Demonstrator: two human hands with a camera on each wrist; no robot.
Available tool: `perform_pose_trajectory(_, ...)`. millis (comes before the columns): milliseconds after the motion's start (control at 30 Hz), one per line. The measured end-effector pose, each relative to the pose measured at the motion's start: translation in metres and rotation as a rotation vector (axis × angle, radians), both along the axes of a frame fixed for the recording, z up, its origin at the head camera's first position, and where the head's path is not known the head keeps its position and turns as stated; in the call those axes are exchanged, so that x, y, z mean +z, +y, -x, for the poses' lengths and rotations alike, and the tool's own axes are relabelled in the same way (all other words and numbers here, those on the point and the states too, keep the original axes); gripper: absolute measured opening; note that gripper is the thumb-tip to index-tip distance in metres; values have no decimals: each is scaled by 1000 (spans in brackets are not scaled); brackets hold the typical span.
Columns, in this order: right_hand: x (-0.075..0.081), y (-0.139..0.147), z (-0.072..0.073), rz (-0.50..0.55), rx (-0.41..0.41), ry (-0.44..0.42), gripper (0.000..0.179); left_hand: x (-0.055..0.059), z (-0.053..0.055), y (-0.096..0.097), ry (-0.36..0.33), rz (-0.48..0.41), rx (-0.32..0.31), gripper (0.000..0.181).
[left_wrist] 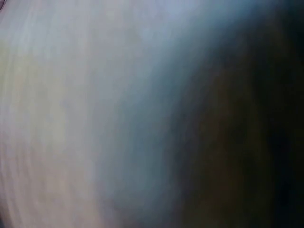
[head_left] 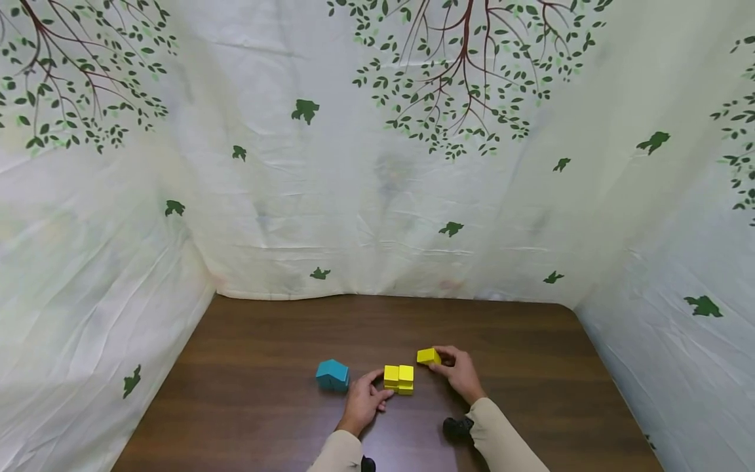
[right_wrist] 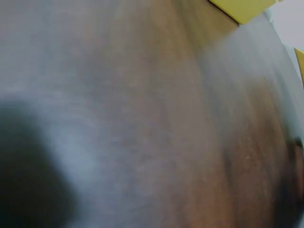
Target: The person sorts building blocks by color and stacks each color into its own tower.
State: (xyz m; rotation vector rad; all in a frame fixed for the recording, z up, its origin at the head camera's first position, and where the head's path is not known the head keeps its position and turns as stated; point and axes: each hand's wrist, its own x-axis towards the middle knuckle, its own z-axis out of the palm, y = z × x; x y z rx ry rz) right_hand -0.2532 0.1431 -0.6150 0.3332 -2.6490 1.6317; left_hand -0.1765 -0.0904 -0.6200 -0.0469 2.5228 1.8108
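In the head view, a group of small yellow blocks (head_left: 398, 380) sits on the wooden table. My left hand (head_left: 361, 402) holds the group's left side, with the index finger at the back corner and the thumb at the front. Up and to the right, my right hand (head_left: 463, 373) pinches a separate yellow block (head_left: 427, 356) between thumb and fingers. That block stands apart from the group. Yellow surface (right_wrist: 242, 8) shows at the top edge of the right wrist view. The left wrist view is only blur.
A blue block (head_left: 332, 375) with a peaked outline lies left of my left hand. The brown table (head_left: 265, 341) ends at a pale cloth backdrop (head_left: 354, 196) printed with branches and birds. Cloth also hangs along both sides. A dark wrist device (head_left: 457, 427) is by the right sleeve.
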Motion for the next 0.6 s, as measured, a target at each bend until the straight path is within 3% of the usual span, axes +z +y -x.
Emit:
perform_pose_trajectory(267, 4, -2, -13, 59, -40, 37, 36, -4, 1, -1, 0, -12, 2, 52)
perform_pose_trajectory(467, 19, -8, -23, 156, -38, 70, 37, -4, 2, -1, 15, 0, -1, 51)
perform_pose_trajectory(600, 29, -13, -29, 155, -39, 70, 36, -3, 2, -1, 25, 8, -10, 51)
